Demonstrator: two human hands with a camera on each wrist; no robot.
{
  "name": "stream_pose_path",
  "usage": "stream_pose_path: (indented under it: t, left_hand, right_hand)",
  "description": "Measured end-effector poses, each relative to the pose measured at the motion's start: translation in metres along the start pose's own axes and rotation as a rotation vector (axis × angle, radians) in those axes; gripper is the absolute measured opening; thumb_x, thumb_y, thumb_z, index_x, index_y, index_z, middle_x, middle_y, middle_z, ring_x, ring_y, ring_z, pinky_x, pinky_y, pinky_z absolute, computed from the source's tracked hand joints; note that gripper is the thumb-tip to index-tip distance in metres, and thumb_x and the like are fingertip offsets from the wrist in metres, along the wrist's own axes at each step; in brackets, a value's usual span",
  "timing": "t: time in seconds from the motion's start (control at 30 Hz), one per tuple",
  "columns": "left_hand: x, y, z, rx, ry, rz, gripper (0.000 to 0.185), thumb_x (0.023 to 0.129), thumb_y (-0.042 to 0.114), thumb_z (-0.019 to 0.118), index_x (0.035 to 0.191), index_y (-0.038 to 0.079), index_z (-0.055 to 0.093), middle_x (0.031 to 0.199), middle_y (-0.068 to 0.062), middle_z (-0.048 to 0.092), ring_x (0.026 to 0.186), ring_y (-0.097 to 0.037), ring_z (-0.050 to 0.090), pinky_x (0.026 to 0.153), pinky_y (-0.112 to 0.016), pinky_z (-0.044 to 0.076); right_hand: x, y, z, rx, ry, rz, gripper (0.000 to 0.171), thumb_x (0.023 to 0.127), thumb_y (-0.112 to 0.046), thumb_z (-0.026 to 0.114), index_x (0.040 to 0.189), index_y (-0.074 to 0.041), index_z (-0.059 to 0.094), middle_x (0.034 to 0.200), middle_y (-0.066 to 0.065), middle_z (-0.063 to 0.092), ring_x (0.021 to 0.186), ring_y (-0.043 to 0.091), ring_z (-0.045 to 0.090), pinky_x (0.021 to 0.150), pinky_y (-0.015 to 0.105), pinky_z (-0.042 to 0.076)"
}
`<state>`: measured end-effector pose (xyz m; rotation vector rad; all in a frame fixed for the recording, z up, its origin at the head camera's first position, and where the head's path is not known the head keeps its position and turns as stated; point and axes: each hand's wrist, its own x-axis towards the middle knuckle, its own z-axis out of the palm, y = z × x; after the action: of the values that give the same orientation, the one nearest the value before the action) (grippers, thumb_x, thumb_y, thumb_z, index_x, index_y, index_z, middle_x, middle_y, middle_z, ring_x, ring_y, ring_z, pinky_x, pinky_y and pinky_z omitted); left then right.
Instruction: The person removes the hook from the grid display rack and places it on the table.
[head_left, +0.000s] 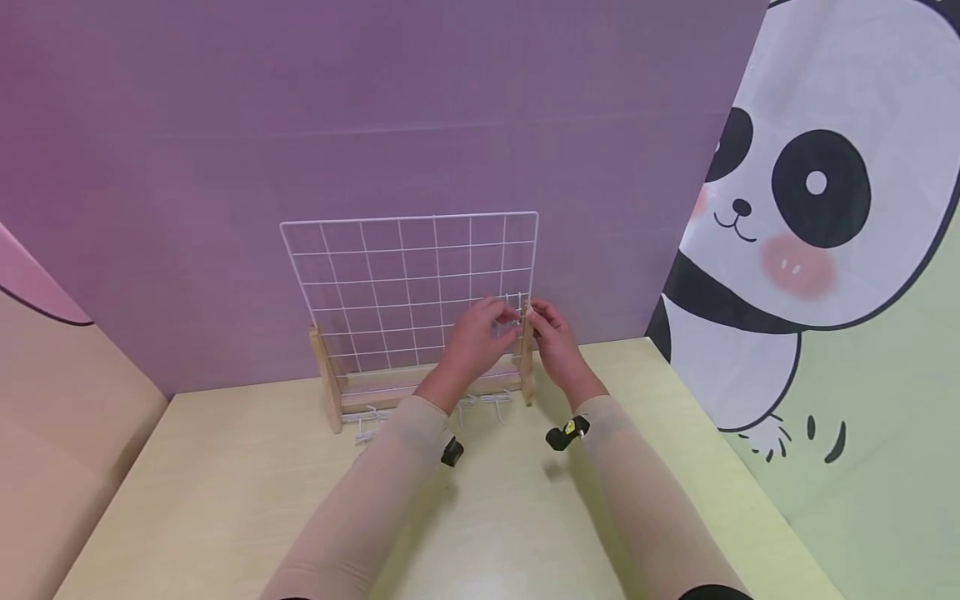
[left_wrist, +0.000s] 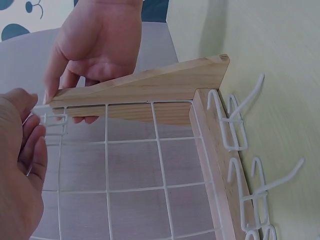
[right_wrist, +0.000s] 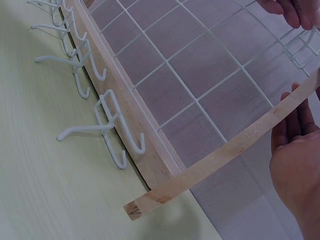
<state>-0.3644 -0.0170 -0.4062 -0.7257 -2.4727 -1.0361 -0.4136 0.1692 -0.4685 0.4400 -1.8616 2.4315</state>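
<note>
A white wire grid panel (head_left: 402,248) stands upright in a wooden stand (head_left: 327,383). My left hand (head_left: 478,335) is at the panel's right side, in front of the wires. Its thumb and fingertips pinch a white wire hook (left_wrist: 65,125) that lies against the grid, seen in the left wrist view; the fingers partly hide it. My right hand (head_left: 558,343) grips the upper end of the stand's right wooden post (left_wrist: 145,85). In the left wrist view its thumb is on one side of the post and its fingers reach behind.
Several white wire hooks (right_wrist: 107,125) lie along the stand's front rail (right_wrist: 145,155) on the pale wooden table (head_left: 225,500). A purple wall (head_left: 412,100) rises close behind the panel. A panda picture (head_left: 795,275) covers the wall at the right.
</note>
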Motion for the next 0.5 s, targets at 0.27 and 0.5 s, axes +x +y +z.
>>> stream_pose_path:
  t: [0.27, 0.5]
  left_hand:
    - [0.0005, 0.0005, 0.0069, 0.014, 0.074, 0.0, 0.015, 0.102, 0.013, 0.082, 0.116, 0.007, 0.081, 0.109, -0.005, 0.071, 0.105, -0.024, 0.072, 0.095, -0.039, 0.062]
    - [0.0035, 0.0029, 0.0067, 0.052, 0.157, 0.085, 0.011, 0.101, 0.009, 0.083, 0.111, 0.005, 0.082, 0.106, -0.006, 0.075, 0.103, -0.025, 0.075, 0.093, -0.039, 0.063]
  right_hand:
    - [-0.0017, -0.0012, 0.0006, -0.011, 0.002, 0.002, 0.017, 0.118, -0.017, 0.053, 0.132, -0.019, 0.063, 0.127, -0.004, 0.065, 0.127, 0.017, 0.058, 0.12, 0.035, 0.041]
    - [-0.0019, -0.0027, 0.0019, 0.028, 0.002, -0.004, 0.017, 0.117, -0.014, 0.054, 0.126, -0.024, 0.066, 0.124, -0.006, 0.066, 0.124, 0.016, 0.058, 0.115, 0.032, 0.042]
